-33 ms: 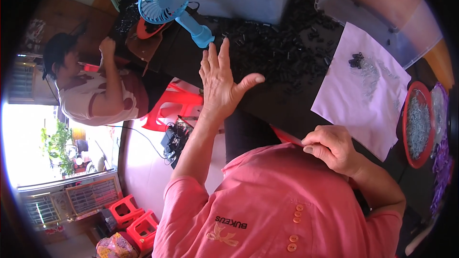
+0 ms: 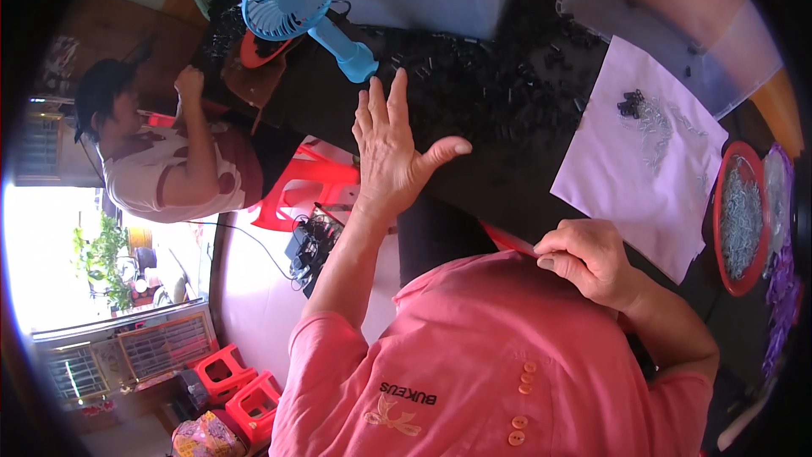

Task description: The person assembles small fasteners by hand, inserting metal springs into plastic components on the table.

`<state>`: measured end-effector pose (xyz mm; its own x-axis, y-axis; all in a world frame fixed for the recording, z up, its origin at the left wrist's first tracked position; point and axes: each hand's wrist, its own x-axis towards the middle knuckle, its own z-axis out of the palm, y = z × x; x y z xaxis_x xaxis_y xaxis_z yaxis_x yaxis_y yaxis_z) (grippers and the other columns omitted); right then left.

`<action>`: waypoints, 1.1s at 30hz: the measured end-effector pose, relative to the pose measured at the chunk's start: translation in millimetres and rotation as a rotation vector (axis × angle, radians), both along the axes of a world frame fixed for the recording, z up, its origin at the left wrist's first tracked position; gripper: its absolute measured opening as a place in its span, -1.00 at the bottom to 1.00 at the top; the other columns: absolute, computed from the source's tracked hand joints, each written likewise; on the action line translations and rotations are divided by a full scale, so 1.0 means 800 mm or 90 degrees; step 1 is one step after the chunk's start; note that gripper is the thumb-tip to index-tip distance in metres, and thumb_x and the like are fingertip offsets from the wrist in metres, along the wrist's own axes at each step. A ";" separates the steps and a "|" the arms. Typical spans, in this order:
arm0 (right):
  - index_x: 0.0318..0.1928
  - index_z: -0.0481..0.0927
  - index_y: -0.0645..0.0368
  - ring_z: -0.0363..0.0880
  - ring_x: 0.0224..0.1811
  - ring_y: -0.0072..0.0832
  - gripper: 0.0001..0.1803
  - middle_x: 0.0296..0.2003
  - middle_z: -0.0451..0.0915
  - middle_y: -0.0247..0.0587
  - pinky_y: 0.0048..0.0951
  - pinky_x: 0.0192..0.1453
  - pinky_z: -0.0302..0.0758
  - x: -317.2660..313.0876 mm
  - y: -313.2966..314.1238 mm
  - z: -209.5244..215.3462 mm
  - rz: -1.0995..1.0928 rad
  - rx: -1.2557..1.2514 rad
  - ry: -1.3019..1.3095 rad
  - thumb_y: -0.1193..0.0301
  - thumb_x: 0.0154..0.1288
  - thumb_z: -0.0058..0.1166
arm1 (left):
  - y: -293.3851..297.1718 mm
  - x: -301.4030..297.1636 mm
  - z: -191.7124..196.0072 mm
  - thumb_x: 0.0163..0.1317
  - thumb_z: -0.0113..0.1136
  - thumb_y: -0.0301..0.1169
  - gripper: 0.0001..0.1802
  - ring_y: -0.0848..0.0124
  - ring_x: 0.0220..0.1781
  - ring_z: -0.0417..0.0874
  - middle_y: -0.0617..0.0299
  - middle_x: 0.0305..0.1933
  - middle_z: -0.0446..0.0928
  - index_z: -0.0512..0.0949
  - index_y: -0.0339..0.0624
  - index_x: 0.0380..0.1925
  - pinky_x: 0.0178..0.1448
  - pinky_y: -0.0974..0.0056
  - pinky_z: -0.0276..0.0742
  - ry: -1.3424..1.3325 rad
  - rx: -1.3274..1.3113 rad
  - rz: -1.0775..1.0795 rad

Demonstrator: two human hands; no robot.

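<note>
Pink shirt (image 2: 499, 355) fills the near view and hides the near table edge. Right hand (image 2: 588, 261) curled at the collar; whether it pinches anything, cannot tell. Left hand (image 2: 393, 148) raised flat, fingers spread, empty, above the black table (image 2: 482, 178). Pile of small black parts (image 2: 499, 85) lies just beyond its fingertips, too small to make out singly. Blue fan (image 2: 296, 4) far left, grey bin (image 2: 440, 0) beyond. White sheet (image 2: 643, 152) right, red dish (image 2: 743, 216) at rim. Co-worker (image 2: 161, 161) seated left.

red stools (image 2: 239, 388), sunlit pale floor (image 2: 254, 305)
</note>
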<state>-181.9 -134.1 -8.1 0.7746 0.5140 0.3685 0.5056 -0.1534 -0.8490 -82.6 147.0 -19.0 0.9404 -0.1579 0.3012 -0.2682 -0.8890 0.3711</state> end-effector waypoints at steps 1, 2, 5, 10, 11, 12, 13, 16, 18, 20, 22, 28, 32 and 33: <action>-0.22 0.57 0.23 0.59 -0.52 -0.37 -0.83 -0.48 0.60 -0.20 -0.42 -0.45 0.47 0.000 -0.001 0.004 0.002 -0.004 0.026 0.65 0.17 0.22 | -0.003 -0.010 0.002 -0.12 0.26 0.46 0.31 -0.38 0.50 0.00 -0.43 0.48 0.00 0.04 -0.14 0.48 0.49 -0.26 -0.03 0.000 0.023 -0.007; -0.24 0.58 0.22 0.63 -0.46 -0.31 -0.84 -0.45 0.61 -0.19 -0.38 -0.40 0.52 0.001 -0.001 0.007 0.004 -0.009 0.053 0.65 0.17 0.19 | -0.007 -0.017 0.002 -0.20 0.28 0.49 0.37 -0.39 0.50 -0.01 -0.43 0.49 -0.02 0.02 -0.11 0.49 0.49 -0.27 -0.03 0.001 0.045 -0.016; -0.24 0.58 0.22 0.63 -0.46 -0.30 -0.85 -0.44 0.61 -0.20 -0.37 -0.39 0.52 0.000 0.000 0.008 -0.003 -0.014 0.061 0.64 0.17 0.19 | -0.017 -0.029 0.002 -0.31 0.31 0.52 0.44 -0.42 0.50 -0.02 -0.43 0.50 -0.05 0.01 -0.06 0.50 0.47 -0.29 -0.03 -0.003 0.061 -0.041; -0.25 0.55 0.24 0.51 -0.57 -0.41 -0.83 -0.49 0.59 -0.22 -0.44 -0.51 0.39 0.004 0.004 -0.003 -0.006 0.013 -0.021 0.64 0.15 0.24 | -0.036 -0.040 0.001 -0.37 0.35 0.50 0.47 -0.48 0.48 -0.03 -0.44 0.50 -0.08 0.01 -0.04 0.51 0.43 -0.35 -0.03 -0.031 0.091 -0.067; -0.25 0.55 0.24 0.51 -0.57 -0.41 -0.83 -0.49 0.59 -0.22 -0.44 -0.51 0.39 0.004 0.004 -0.001 -0.008 0.012 -0.022 0.64 0.15 0.24 | -0.039 -0.040 0.002 -0.38 0.36 0.49 0.47 -0.50 0.47 -0.04 -0.44 0.50 -0.09 0.01 -0.03 0.51 0.42 -0.37 -0.02 -0.034 0.099 -0.070; -0.25 0.55 0.24 0.51 -0.57 -0.40 -0.83 -0.49 0.59 -0.22 -0.44 -0.51 0.40 0.004 0.004 0.002 -0.009 0.005 -0.027 0.64 0.15 0.25 | -0.041 -0.040 0.002 -0.38 0.36 0.49 0.47 -0.50 0.47 -0.04 -0.44 0.50 -0.09 0.01 -0.03 0.51 0.42 -0.37 -0.02 -0.035 0.099 -0.072; -0.26 0.55 0.25 0.52 -0.57 -0.40 -0.83 -0.49 0.59 -0.22 -0.43 -0.50 0.40 0.004 0.003 0.003 -0.008 -0.001 -0.033 0.64 0.14 0.25 | -0.043 -0.040 0.002 -0.40 0.42 0.45 0.48 -0.45 0.49 -0.06 -0.39 0.51 -0.09 0.01 -0.01 0.51 0.45 -0.34 -0.03 -0.028 0.092 -0.056; -0.26 0.55 0.24 0.52 -0.56 -0.38 -0.83 -0.50 0.59 -0.22 -0.42 -0.50 0.41 0.000 0.005 0.000 -0.018 0.020 0.004 0.64 0.14 0.26 | -0.043 -0.039 0.005 -0.42 0.49 0.40 0.49 -0.40 0.51 -0.07 -0.36 0.52 -0.09 0.01 0.00 0.51 0.48 -0.31 -0.04 -0.024 0.081 -0.018; -0.27 0.56 0.24 0.52 -0.56 -0.38 -0.84 -0.50 0.59 -0.22 -0.42 -0.50 0.41 0.001 0.004 0.000 -0.009 0.013 -0.007 0.63 0.15 0.26 | -0.039 -0.035 0.006 -0.42 0.51 0.39 0.49 -0.40 0.51 -0.07 -0.37 0.52 -0.09 0.01 0.00 0.51 0.48 -0.31 -0.04 -0.029 0.077 0.006; -0.26 0.58 0.21 0.61 -0.47 -0.28 -0.83 -0.45 0.60 -0.20 -0.36 -0.41 0.51 -0.002 0.003 0.007 -0.007 -0.007 0.035 0.65 0.13 0.24 | -0.032 -0.031 0.004 -0.40 0.51 0.37 0.48 -0.40 0.51 -0.06 -0.39 0.52 -0.10 0.01 -0.02 0.51 0.48 -0.31 -0.04 -0.029 0.081 0.042; -0.27 0.58 0.21 0.61 -0.47 -0.29 -0.84 -0.45 0.60 -0.21 -0.36 -0.41 0.51 -0.004 0.002 0.007 -0.013 -0.020 0.039 0.66 0.13 0.23 | -0.027 -0.026 0.004 -0.36 0.48 0.39 0.47 -0.46 0.49 -0.05 -0.46 0.49 -0.10 -0.01 -0.05 0.51 0.46 -0.34 -0.03 -0.037 0.077 0.040; -0.25 0.57 0.21 0.62 -0.46 -0.30 -0.83 -0.45 0.60 -0.22 -0.37 -0.40 0.52 -0.001 0.002 0.006 -0.009 -0.017 0.023 0.66 0.14 0.22 | 0.000 0.001 -0.005 -0.21 0.37 0.43 0.39 -0.50 0.45 0.04 -0.55 0.42 0.03 0.02 -0.16 0.48 0.45 -0.30 0.00 -0.065 0.066 0.062; -0.24 0.58 0.22 0.65 -0.43 -0.34 -0.82 -0.44 0.61 -0.22 -0.40 -0.37 0.55 0.000 0.000 0.009 -0.002 -0.016 0.066 0.68 0.14 0.20 | 0.007 0.019 -0.008 -0.11 0.28 0.45 0.31 -0.48 0.41 0.11 -0.51 0.41 0.08 0.07 -0.23 0.46 0.44 -0.30 0.04 -0.068 0.094 0.041; -0.24 0.58 0.22 0.65 -0.43 -0.34 -0.82 -0.44 0.61 -0.22 -0.40 -0.37 0.55 0.000 0.001 0.009 -0.003 -0.014 0.069 0.68 0.14 0.20 | 0.007 0.020 -0.008 -0.09 0.26 0.44 0.29 -0.48 0.41 0.11 -0.50 0.41 0.09 0.07 -0.23 0.45 0.44 -0.30 0.04 -0.065 0.084 0.040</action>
<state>-181.7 -133.0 -1.0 0.8117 0.5175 0.2708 0.4104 -0.1753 -0.8949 -66.5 152.7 -25.6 0.9150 -0.1443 0.3768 -0.2409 -0.9445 0.2233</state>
